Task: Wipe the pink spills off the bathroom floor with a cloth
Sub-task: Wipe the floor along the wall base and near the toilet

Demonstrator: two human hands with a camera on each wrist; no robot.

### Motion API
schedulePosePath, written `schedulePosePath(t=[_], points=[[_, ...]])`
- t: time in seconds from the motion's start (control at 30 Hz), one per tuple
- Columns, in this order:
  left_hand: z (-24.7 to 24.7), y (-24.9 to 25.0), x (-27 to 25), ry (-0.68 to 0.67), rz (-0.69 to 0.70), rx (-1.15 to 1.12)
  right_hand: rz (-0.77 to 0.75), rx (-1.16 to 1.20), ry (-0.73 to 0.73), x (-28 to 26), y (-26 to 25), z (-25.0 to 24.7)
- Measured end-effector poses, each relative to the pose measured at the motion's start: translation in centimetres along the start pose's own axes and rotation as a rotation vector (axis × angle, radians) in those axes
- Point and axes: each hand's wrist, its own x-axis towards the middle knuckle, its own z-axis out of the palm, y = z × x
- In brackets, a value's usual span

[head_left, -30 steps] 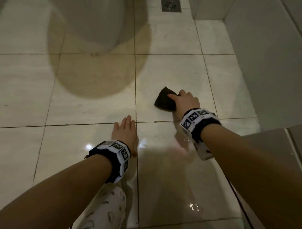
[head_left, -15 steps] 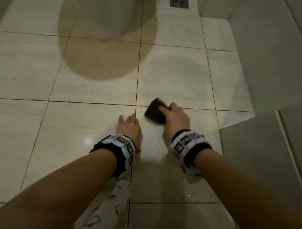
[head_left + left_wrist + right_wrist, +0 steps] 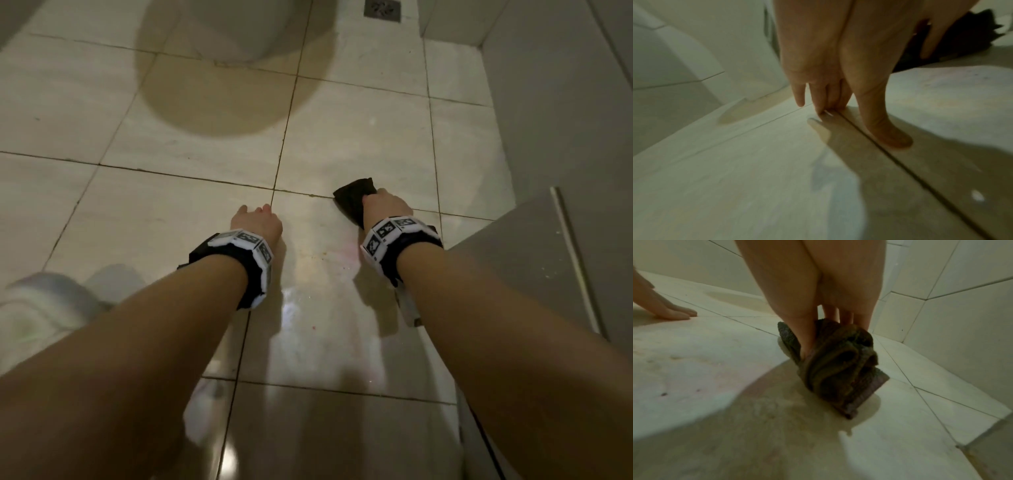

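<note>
A dark bunched cloth (image 3: 352,198) (image 3: 838,363) lies on the pale tiled floor (image 3: 191,226), and my right hand (image 3: 385,205) (image 3: 818,331) grips it, thumb pressed into its folds. A faint pink smear (image 3: 342,253) (image 3: 680,369) and small pink specks mark the wet tile between my two wrists. My left hand (image 3: 257,219) (image 3: 838,104) rests flat on the floor with its fingers straight, touching a grout line, holding nothing. The cloth also shows dark behind my left hand (image 3: 945,42).
A white toilet base (image 3: 239,27) stands at the top, with a floor drain (image 3: 382,8) to its right. A grey tiled wall (image 3: 565,120) and a grey step or door edge (image 3: 534,267) close the right side. A white patterned trouser knee (image 3: 41,308) is at lower left.
My right hand has swept the cloth from near the left hand out to the right and a little forward. The left hand has stayed pressed on the floor.
</note>
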Motion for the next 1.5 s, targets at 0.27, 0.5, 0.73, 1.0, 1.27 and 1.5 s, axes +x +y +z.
schedulePosePath(t=[0.27,0.5,0.73,1.0,1.27,1.5], points=[[2.7,-2.2,0.3,-0.019,0.054,-0.058,-0.032,0.002,-0.048,-0.1,0.3,-0.1],[2.6,-2.4,0.6,0.009,0.068,-0.067,-0.039,0.014,-0.098,-2.1,-1.5,-0.2],[2.8,-2.1,-0.7,0.028,0.076,-0.112,-0.248,-0.079,-0.088,-9.1,-6.8,2.8],[6.7,-2.0,-4.0,0.025,0.096,-0.219,0.048,0.11,-0.053,-6.9,-2.2,-1.8],[6.6,-1.8,-4.0,0.02,0.086,-0.215,-0.31,0.034,-0.025,-9.2,-5.9,2.9],[6.2,-1.9,-4.1,0.007,0.106,-0.152,-0.398,0.071,-0.08,-12.7,-6.4,4.4]])
